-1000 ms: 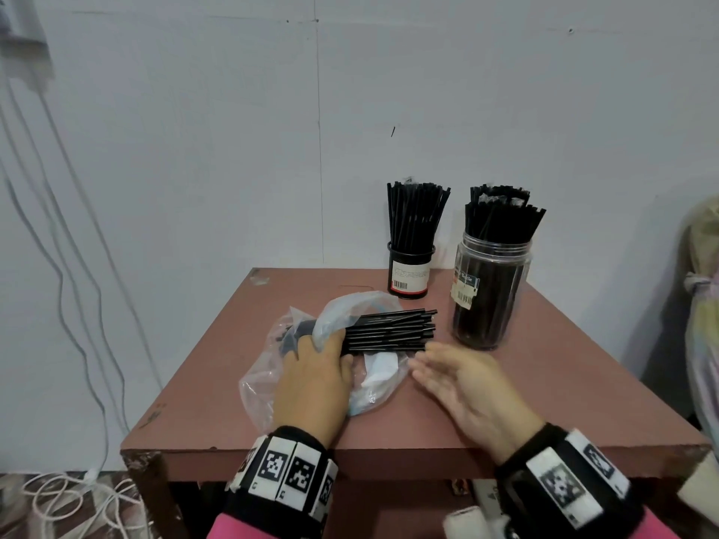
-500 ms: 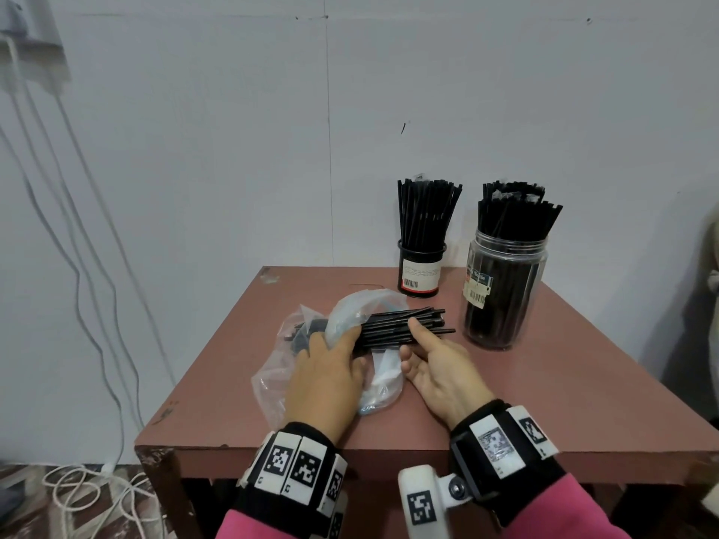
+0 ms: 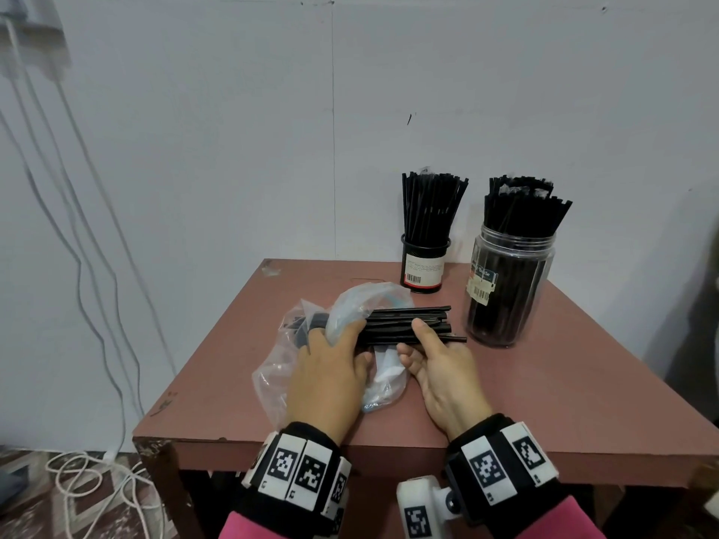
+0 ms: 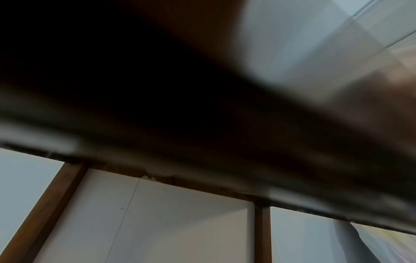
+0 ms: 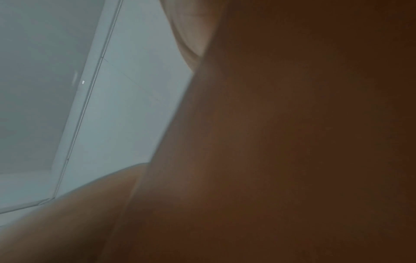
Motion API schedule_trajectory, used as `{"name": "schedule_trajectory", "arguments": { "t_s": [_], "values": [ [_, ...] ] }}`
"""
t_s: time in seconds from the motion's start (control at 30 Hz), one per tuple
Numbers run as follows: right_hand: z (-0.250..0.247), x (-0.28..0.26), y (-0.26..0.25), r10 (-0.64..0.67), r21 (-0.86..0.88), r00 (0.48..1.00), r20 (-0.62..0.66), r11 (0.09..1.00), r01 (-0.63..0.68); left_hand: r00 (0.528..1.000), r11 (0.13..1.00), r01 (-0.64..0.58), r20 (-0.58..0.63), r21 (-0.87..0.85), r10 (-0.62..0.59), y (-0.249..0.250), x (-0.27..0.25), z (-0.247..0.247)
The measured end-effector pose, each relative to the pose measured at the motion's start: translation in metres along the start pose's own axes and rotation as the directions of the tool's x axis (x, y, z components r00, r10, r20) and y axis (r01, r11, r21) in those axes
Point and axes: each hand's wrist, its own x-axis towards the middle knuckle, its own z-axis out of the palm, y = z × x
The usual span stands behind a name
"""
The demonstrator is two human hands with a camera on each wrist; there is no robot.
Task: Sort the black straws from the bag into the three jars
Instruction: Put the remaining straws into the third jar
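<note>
Brown table (image 3: 544, 402), 2 jars (image 3: 509, 289) of straws, 1 bag (image 3: 280, 367), 2 hands (image 3: 327, 379), fingers pinching bundle (image 3: 393, 324).

A: Where are the black straws (image 3: 408, 324)?
B: Lying sideways, half out of the crumpled clear bag (image 3: 338, 344).
A: The jars?
B: 2 visible, black jar (image 3: 424, 268) and clear jar (image 3: 505, 289), both upright, packed with straws.

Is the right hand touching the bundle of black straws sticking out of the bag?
Touching. The head view shows the right hand with its thumb pressed on top of the straw bundle and its fingers curled under it.
</note>
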Motion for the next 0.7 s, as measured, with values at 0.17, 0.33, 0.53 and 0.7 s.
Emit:
{"name": "schedule_trajectory", "arguments": {
  "t_s": [0.17, 0.33, 0.53, 0.7],
  "values": [
    [-0.0020, 0.0003, 0.0012, -0.066, 0.041, 0.997, -0.031, 0.997, 0.067, 1.000, 1.000, -0.024, -0.010, 0.007, 0.024, -0.0014, 0.0003, 0.0012],
    [-0.0066, -0.0020, 0.0039, -0.095, 0.037, 0.990, 0.108, 0.995, 0.091, 1.000, 0.999, -0.019, -0.007, 0.040, 0.019, -0.0016, 0.0001, 0.0035],
    [-0.0063, -0.0024, 0.0061, -0.122, 0.021, 0.989, 0.079, 0.992, 0.121, 1.000, 1.000, -0.006, -0.006, 0.019, 0.006, -0.0018, 0.0005, 0.0029],
    [-0.0082, -0.0034, 0.0057, -0.129, 0.083, 0.978, 0.167, 0.990, 0.117, 1.000, 1.000, -0.009, 0.011, 0.026, 0.008, -0.0034, 0.0009, 0.0034]
  ]
}}
